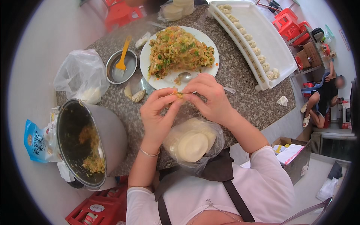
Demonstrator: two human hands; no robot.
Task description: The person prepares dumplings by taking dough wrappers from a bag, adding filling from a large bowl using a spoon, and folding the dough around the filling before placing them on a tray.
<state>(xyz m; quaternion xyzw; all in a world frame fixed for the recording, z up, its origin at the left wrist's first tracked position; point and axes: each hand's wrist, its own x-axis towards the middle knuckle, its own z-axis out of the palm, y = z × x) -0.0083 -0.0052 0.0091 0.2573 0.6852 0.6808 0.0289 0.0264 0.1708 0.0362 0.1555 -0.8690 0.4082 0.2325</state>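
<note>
My left hand (159,108) and my right hand (206,95) meet in front of me, pinching a small dumpling (179,95) whose filling shows between the fingertips. Just beyond them is a white plate (144,63) heaped with chopped filling (181,50). A metal spoon (184,76) rests on the plate's near part, partly covered by my right hand. Below my hands, an open plastic bag holds a stack of round dough wrappers (194,144). Two folded dumplings (135,94) lie on the speckled table left of my left hand.
A metal bowl (111,75) with a yellow brush (123,57) and a plastic bag (80,67) stand left. Nearer is a tilted pot (112,140) with filling remnants. Rows of dumplings (252,44) line white trays (277,50) at right. A person (327,91) sits beyond the table (239,104).
</note>
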